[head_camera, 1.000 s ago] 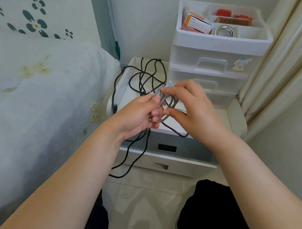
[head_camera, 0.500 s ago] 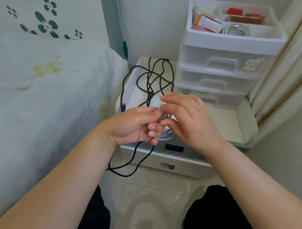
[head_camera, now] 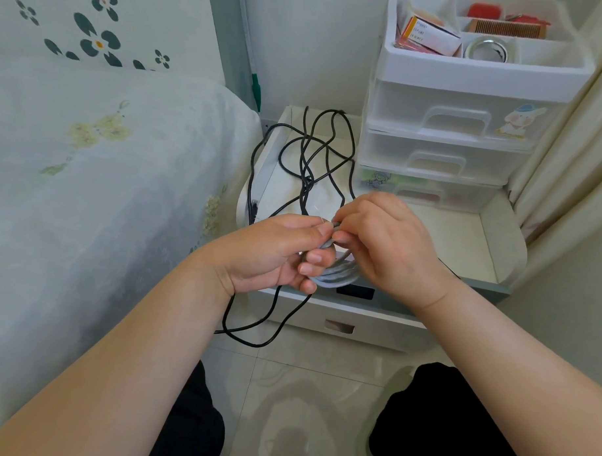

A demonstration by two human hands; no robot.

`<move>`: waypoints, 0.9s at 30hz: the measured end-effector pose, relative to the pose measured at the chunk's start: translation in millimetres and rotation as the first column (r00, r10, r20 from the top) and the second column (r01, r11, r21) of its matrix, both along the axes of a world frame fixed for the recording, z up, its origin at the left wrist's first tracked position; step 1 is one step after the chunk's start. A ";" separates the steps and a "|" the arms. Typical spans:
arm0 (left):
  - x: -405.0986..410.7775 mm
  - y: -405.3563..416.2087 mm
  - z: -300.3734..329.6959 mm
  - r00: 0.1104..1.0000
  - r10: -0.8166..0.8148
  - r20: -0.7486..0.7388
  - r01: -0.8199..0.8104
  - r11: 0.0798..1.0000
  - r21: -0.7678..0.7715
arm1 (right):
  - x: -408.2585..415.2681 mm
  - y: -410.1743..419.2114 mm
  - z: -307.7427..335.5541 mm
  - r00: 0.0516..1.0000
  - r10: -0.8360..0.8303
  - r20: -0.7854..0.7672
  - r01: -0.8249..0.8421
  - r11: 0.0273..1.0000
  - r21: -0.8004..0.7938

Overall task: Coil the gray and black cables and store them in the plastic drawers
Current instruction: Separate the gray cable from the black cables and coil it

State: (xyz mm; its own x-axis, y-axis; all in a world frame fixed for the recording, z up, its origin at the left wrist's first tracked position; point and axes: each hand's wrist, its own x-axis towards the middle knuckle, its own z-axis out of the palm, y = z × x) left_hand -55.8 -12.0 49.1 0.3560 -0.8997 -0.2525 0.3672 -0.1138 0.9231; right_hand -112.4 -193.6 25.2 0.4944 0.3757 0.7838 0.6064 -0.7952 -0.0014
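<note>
The gray cable [head_camera: 335,275] is wound into a small coil held between both hands over the front edge of the nightstand. My left hand [head_camera: 271,254] grips the coil from the left, thumb on top. My right hand [head_camera: 387,244] pinches the cable's end at the top of the coil. The black cable [head_camera: 312,160] lies loose and tangled on the nightstand top, one loop hanging over the front toward the floor. The plastic drawers [head_camera: 446,130] stand at the back right of the nightstand, all three shut.
The white nightstand [head_camera: 463,240] has raised side edges. A bed [head_camera: 90,169] with a floral cover fills the left. A top tray [head_camera: 486,67] on the drawers holds a box, a comb and a tape roll. Curtains [head_camera: 575,162] hang at right.
Both hands have dropped slightly toward the nightstand's front edge with the gray coil. My right fingers now pinch the cable end at the coil's top.
</note>
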 end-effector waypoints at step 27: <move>-4.8 -4.9 -6.7 0.706 -0.359 0.610 0.033 0.878 0.478 | -12.1 1.3 6.7 0.876 -0.166 -0.453 0.093 0.979 -0.179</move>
